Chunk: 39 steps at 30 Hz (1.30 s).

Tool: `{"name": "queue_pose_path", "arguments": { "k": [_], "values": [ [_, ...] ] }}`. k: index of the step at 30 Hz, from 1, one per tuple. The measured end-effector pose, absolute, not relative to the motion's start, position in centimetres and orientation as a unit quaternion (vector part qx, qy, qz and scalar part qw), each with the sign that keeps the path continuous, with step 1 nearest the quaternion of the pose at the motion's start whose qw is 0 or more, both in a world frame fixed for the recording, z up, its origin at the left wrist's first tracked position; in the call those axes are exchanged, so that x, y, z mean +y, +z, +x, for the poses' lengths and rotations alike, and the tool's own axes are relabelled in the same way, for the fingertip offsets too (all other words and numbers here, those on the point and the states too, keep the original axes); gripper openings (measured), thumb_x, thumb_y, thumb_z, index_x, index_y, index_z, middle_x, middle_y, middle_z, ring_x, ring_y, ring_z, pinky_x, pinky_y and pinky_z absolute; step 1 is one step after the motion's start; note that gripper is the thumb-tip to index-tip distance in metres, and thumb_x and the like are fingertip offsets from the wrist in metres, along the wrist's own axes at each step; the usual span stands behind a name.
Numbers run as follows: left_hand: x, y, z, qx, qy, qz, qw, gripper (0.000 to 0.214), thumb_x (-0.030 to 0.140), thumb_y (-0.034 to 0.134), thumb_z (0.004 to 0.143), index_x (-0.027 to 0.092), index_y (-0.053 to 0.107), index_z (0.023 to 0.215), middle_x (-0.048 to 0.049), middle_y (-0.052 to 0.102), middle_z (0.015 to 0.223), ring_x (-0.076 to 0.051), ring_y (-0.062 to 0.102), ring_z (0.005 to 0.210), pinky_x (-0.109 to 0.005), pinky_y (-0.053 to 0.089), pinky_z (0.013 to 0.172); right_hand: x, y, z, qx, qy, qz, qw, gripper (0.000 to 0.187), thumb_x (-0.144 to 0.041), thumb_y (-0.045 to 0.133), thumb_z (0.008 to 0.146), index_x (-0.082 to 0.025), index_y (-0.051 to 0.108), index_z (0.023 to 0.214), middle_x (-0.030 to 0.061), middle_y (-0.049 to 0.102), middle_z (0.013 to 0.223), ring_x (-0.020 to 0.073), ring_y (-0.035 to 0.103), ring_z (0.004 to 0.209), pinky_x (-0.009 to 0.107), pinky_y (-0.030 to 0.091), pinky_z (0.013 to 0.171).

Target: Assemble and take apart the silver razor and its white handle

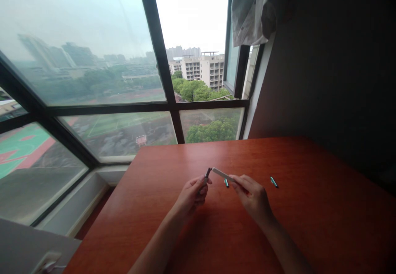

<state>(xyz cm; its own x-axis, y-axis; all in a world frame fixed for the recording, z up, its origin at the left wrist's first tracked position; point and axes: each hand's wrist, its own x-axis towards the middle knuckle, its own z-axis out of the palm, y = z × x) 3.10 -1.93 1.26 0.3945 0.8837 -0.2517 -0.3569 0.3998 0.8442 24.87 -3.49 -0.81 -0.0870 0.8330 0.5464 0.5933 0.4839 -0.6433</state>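
Note:
My left hand (193,193) is closed around a slim, dark-tipped grey piece (207,172) that points up and away from me. The fingers of my right hand (252,193) pinch one end of a flat, pale grey stick (222,174) with a rounded tip. That tip is beside the dark end of the slim piece; whether they touch, I cannot tell. Below the stick lies a small teal and dark piece (226,183), partly hidden. A similar teal and dark piece (274,182), short and narrow, rests on the table to the right of my right hand.
Both hands are above a reddish-brown wooden table (139,224). Dark-framed windows (170,101) stand behind and to the left, one pane swung open. A light cloth garment (252,12) hangs at the upper right. A socket with a white cable (49,263) is at the lower left.

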Motion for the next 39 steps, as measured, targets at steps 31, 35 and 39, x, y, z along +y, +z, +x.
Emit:
{"name": "queue_pose_path", "arguments": {
  "k": [31, 35, 39],
  "values": [
    [-2.25, 1.58, 3.45, 0.358, 0.41, 0.366, 0.754, 0.038, 0.049, 0.067, 0.077, 0.013, 0.061, 0.086, 0.0086, 0.033, 0.056, -0.001, 0.017, 0.04, -0.017, 0.007, 0.039, -3.72, -0.33, 24.34, -0.711, 0.171, -0.469, 0.495, 0.026, -0.031, 0.048, 0.094, -0.02, 0.069, 0.106, 0.0052, 0.067, 0.081, 0.0184, 0.064, 0.074, 0.026, 0.049, 0.065],
    [-2.11, 1.34, 3.48, 0.356, 0.444, 0.372, 0.734, 0.037, 0.049, 0.069, 0.077, 0.014, 0.062, 0.085, 0.0079, 0.035, 0.057, -0.001, 0.018, 0.041, -0.018, 0.008, 0.04, -3.51, -0.43, 24.33, -0.702, 0.174, -0.474, 0.502, 0.028, -0.033, 0.047, 0.095, -0.019, 0.069, 0.104, 0.006, 0.068, 0.08, 0.02, 0.065, 0.075, 0.027, 0.049, 0.066],
    [-1.88, 0.75, 3.52, 0.384, 0.486, 0.412, 0.669, 0.036, 0.046, 0.072, 0.075, 0.012, 0.067, 0.086, 0.0047, 0.041, 0.059, -0.005, 0.029, 0.048, -0.019, 0.018, 0.044, -3.51, -0.47, 24.22, -0.697, 0.197, -0.474, 0.5, 0.03, -0.034, 0.044, 0.095, -0.018, 0.069, 0.101, 0.0053, 0.067, 0.078, 0.0197, 0.064, 0.073, 0.026, 0.048, 0.065]
  ]
}}
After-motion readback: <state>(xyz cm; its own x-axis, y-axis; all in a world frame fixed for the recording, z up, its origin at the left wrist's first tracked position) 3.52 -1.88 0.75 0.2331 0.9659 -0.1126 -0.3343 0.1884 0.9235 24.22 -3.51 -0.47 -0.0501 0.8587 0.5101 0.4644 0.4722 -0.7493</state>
